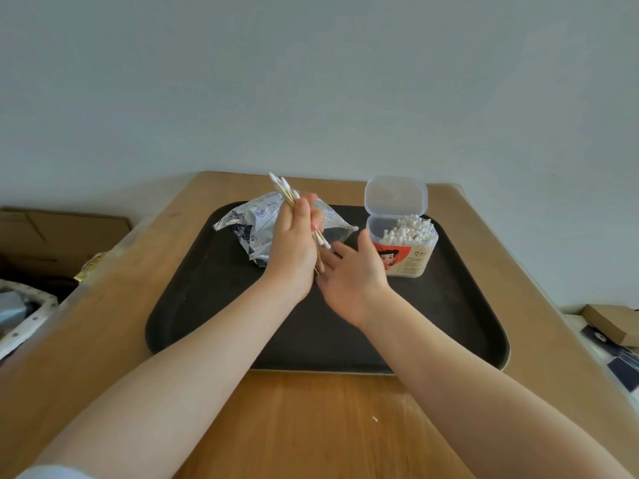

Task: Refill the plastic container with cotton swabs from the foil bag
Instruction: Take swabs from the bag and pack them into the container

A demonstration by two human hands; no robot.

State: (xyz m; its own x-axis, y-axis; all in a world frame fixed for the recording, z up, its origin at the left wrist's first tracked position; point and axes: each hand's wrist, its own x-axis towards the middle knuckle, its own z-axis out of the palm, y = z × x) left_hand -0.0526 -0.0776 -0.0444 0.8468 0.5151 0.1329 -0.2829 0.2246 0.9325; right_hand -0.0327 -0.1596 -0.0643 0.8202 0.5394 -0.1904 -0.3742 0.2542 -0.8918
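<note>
My left hand [294, 250] grips a bundle of cotton swabs [284, 189] above the dark tray, white tips sticking out above and below the fist. The crumpled foil bag [256, 223] lies on the tray just behind that hand. My right hand [352, 274] is right beside the left one, fingers spread and relaxed, holding nothing, its fingertips near the bundle's lower tips. To the right stands the clear plastic container [403, 250], its lid [396, 195] flipped up, with many swabs upright inside.
The dark tray [214, 305] sits on a wooden table [311, 426] against a pale wall. Cardboard and clutter lie off the left edge [41, 243]. A small brown box [612, 321] and dark items lie off the right edge.
</note>
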